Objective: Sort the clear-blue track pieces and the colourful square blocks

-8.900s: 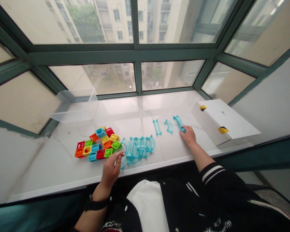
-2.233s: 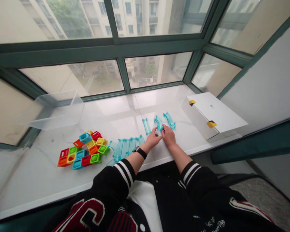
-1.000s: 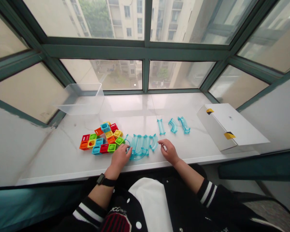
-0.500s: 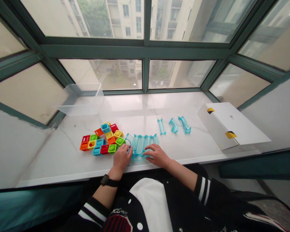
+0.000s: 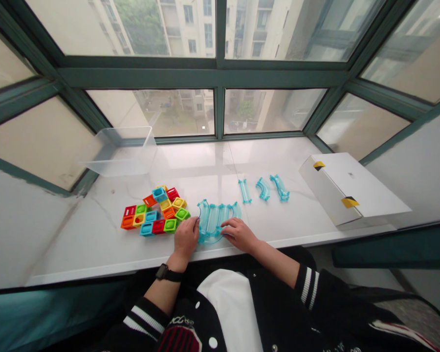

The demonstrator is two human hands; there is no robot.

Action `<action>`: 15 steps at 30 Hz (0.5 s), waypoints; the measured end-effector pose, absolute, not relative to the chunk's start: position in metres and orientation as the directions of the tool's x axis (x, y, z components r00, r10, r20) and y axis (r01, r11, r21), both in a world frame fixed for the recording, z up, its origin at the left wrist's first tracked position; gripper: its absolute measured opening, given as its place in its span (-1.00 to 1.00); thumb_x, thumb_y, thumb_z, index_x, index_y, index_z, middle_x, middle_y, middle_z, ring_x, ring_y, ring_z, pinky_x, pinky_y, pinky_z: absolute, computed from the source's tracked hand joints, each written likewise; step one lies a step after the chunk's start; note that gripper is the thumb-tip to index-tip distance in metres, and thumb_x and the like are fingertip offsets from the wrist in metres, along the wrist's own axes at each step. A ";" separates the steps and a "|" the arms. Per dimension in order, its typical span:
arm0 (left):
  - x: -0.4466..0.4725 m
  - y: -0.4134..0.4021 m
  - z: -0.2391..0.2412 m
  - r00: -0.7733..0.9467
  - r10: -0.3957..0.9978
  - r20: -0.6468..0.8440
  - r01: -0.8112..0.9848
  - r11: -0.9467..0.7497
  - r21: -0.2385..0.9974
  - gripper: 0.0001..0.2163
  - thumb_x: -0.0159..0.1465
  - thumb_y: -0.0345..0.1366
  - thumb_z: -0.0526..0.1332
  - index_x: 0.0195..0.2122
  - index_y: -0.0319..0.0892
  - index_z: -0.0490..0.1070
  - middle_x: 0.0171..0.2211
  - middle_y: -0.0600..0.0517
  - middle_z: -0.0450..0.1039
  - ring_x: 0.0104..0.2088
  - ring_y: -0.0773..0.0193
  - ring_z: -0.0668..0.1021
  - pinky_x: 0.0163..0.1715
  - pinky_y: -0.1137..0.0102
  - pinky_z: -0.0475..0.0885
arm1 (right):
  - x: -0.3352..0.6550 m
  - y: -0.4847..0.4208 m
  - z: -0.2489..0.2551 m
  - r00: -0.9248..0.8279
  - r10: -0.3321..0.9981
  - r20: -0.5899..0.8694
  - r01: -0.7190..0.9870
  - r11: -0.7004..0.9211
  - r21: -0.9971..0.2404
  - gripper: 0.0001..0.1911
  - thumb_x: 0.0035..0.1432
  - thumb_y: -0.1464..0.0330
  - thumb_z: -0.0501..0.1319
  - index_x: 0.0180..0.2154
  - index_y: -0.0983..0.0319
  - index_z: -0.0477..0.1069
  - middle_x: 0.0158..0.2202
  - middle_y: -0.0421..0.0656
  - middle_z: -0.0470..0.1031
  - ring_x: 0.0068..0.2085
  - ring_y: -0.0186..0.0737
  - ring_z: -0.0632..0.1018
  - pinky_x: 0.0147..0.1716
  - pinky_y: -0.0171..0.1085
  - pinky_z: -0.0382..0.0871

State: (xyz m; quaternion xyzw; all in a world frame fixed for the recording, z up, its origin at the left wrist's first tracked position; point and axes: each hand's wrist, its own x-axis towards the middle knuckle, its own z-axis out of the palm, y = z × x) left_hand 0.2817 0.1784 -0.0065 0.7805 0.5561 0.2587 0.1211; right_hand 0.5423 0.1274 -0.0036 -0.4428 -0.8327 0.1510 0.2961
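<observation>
On the white sill (image 5: 95, 239), left hand (image 5: 186, 237) and right hand (image 5: 238, 233) gripping clear blue track pieces (image 5: 217, 218), coloured blocks (image 5: 154, 215) just left.

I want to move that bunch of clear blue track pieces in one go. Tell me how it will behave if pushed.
The blue track pieces look like thin hard plastic, so probably stiff and light. They lie side by side, apparently loose, so a push may scatter them. The sill looks glossy, so they would likely slide easily. The left hand and right hand bracket them.
</observation>
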 end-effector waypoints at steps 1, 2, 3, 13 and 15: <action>0.281 0.178 -0.006 0.230 0.935 0.270 0.800 -0.339 0.495 -0.67 0.53 -0.12 -0.03 0.00 -0.06 0.52 -0.10 -0.12 0.62 -0.05 0.02 0.59 0.05 0.18 0.45 | 0.542 0.128 -0.003 -0.428 0.828 0.362 0.648 0.560 -0.516 -0.88 0.36 0.42 0.31 -0.14 0.10 0.60 0.01 -0.09 0.62 0.00 -0.07 0.55 0.05 -0.06 0.43; 0.281 0.178 -0.006 0.213 0.937 0.278 0.792 -0.332 0.512 -0.67 0.53 -0.12 -0.02 0.00 -0.06 0.52 -0.10 -0.12 0.62 -0.04 0.03 0.59 0.06 0.18 0.45 | 0.542 0.128 -0.003 -0.424 0.829 0.365 0.648 0.559 -0.517 -0.88 0.36 0.42 0.31 -0.14 0.10 0.60 0.01 -0.09 0.62 0.00 -0.07 0.56 0.05 -0.06 0.43; 0.280 0.178 -0.005 0.198 0.936 0.292 0.782 -0.330 0.529 -0.67 0.53 -0.11 -0.02 0.00 -0.07 0.52 -0.10 -0.12 0.62 -0.04 0.03 0.59 0.07 0.18 0.45 | 0.542 0.128 -0.003 -0.422 0.829 0.368 0.648 0.559 -0.516 -0.87 0.35 0.43 0.30 -0.14 0.10 0.60 0.01 -0.09 0.62 0.00 -0.07 0.56 0.05 -0.06 0.43; 0.286 0.177 0.023 0.118 0.924 0.363 0.664 -0.346 0.663 -0.70 0.51 -0.08 0.05 -0.10 -0.10 0.53 -0.17 -0.07 0.51 -0.11 0.10 0.54 -0.02 0.21 0.47 | 0.546 0.130 -0.008 -0.433 0.822 0.371 0.640 0.570 -0.516 -0.77 0.27 0.47 0.34 -0.07 0.09 0.60 0.03 -0.09 0.59 0.03 -0.06 0.55 0.07 -0.06 0.44; 0.291 0.176 0.026 0.112 0.933 0.341 0.634 -0.332 0.698 -0.70 0.51 -0.08 0.06 -0.11 -0.10 0.53 -0.18 -0.06 0.51 -0.15 0.12 0.54 -0.08 0.24 0.48 | 0.548 0.130 -0.009 -0.433 0.821 0.372 0.641 0.571 -0.513 -0.77 0.28 0.46 0.34 -0.07 0.08 0.60 0.03 -0.08 0.59 0.03 -0.07 0.55 0.07 -0.07 0.44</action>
